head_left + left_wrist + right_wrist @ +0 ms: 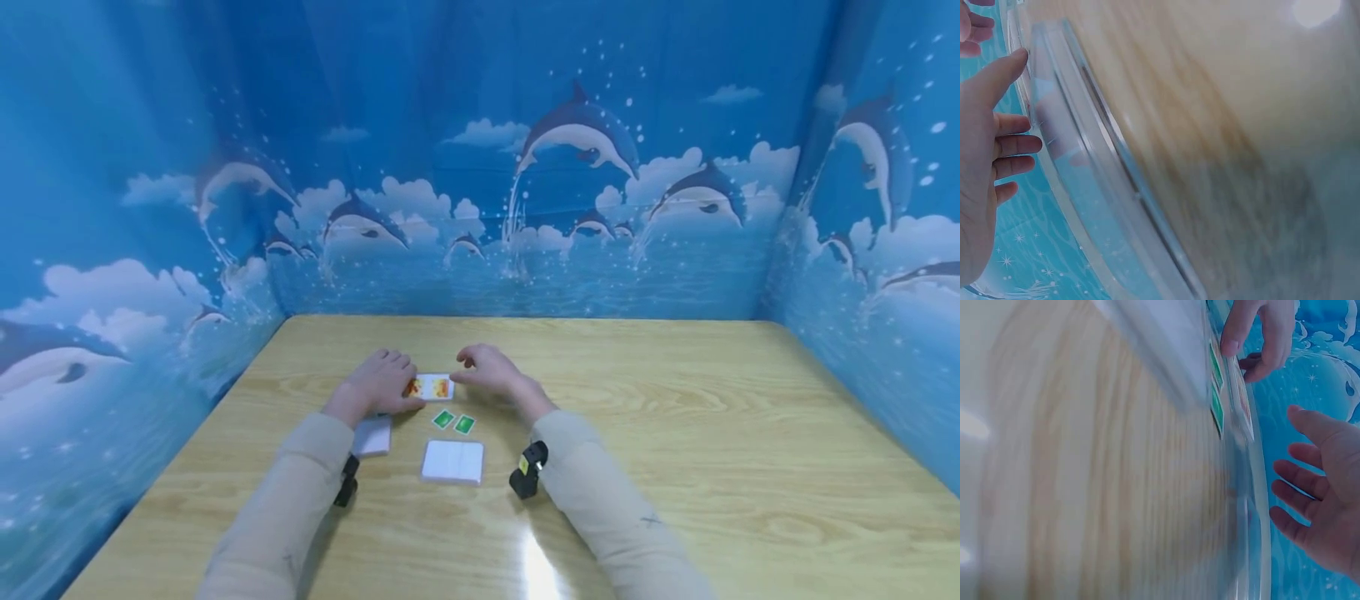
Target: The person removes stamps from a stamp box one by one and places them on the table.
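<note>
A white strip with orange pictures (pixel 433 387) lies flat on the tabletop. My left hand (pixel 381 382) is over its left end, the thumb stretched along its near side. In the left wrist view the fingers (pixel 1017 145) of that hand are spread and fairly straight. At the strip's other end is my right hand (pixel 489 371); whether it touches the strip is unclear. The right wrist view has the right hand (pixel 1329 481) with fingers apart, holding nothing. Two small green cards, one left (pixel 443 419) and one right (pixel 464 424), lie just nearer than the strip.
A white rectangular stack or box (pixel 453 462) lies in front, between the forearms. Another white block (pixel 372 436) is partly behind the left forearm. The wood-grain table (pixel 712 433) extends right, with a blue dolphin-print curtain (pixel 465 167) around its back and sides.
</note>
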The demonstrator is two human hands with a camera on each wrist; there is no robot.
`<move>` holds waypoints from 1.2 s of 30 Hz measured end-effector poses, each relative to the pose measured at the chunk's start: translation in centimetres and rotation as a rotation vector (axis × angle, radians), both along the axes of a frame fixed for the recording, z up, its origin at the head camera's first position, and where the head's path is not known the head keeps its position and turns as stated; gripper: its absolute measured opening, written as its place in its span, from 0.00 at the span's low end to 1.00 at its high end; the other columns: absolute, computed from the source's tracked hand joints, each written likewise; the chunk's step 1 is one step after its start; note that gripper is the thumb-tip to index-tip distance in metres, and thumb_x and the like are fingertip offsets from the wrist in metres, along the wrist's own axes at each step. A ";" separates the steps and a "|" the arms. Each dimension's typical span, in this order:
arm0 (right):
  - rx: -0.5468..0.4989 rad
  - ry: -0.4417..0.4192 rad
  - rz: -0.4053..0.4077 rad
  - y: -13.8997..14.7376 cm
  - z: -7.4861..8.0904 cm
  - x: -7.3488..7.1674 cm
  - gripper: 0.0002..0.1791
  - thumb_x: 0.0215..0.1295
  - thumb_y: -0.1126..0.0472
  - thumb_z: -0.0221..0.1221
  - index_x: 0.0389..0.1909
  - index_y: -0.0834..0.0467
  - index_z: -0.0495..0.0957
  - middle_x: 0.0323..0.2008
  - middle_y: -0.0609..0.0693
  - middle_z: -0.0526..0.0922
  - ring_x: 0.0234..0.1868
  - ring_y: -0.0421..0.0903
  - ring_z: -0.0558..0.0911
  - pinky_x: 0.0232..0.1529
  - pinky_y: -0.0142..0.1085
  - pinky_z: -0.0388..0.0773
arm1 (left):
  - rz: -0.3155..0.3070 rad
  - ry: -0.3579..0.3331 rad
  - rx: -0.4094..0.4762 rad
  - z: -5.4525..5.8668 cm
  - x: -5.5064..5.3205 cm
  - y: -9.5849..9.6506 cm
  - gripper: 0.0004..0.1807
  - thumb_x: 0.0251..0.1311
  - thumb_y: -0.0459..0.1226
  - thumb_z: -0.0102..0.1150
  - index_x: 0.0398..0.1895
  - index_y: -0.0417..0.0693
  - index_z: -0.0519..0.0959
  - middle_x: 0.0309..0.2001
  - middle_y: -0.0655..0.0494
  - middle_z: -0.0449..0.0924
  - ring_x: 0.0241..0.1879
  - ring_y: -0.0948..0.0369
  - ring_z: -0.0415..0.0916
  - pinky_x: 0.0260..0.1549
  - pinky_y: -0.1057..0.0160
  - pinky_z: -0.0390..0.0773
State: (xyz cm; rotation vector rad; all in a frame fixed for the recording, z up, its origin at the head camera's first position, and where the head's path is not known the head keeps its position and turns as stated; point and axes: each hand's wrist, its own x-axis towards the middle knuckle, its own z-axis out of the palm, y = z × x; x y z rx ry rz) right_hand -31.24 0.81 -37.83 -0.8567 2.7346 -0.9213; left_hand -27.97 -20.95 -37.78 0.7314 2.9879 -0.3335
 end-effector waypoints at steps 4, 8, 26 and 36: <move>-0.024 -0.063 -0.035 -1.0 -0.4 0.3 0.28 0.58 0.49 0.62 0.55 0.62 0.72 0.48 0.56 0.77 0.47 0.49 0.76 0.47 0.39 0.74 | 0.001 -0.005 0.014 -0.2 0.2 -0.1 0.35 0.57 0.63 0.48 0.51 0.42 0.74 0.52 0.44 0.73 0.56 0.47 0.66 0.59 0.46 0.58; 0.016 -0.072 -0.061 -2.1 -0.4 0.7 0.30 0.56 0.48 0.63 0.56 0.62 0.72 0.48 0.56 0.77 0.47 0.49 0.76 0.47 0.39 0.73 | 0.001 -0.011 0.030 -0.3 0.5 -0.2 0.33 0.57 0.62 0.49 0.48 0.43 0.75 0.50 0.44 0.73 0.55 0.47 0.67 0.58 0.46 0.59; 0.300 -0.009 -0.067 -3.2 -0.1 1.3 0.31 0.53 0.42 0.63 0.55 0.56 0.74 0.45 0.50 0.74 0.43 0.44 0.71 0.44 0.37 0.70 | 0.028 -0.035 0.032 0.1 0.5 0.2 0.32 0.58 0.62 0.48 0.51 0.45 0.74 0.51 0.47 0.73 0.56 0.49 0.66 0.59 0.47 0.59; 0.292 0.000 -0.083 -3.0 -0.1 1.2 0.29 0.53 0.43 0.64 0.53 0.55 0.75 0.43 0.48 0.73 0.41 0.44 0.71 0.42 0.36 0.71 | 0.034 -0.030 0.027 0.4 0.5 0.4 0.31 0.57 0.61 0.49 0.50 0.46 0.75 0.49 0.48 0.73 0.54 0.50 0.67 0.58 0.47 0.60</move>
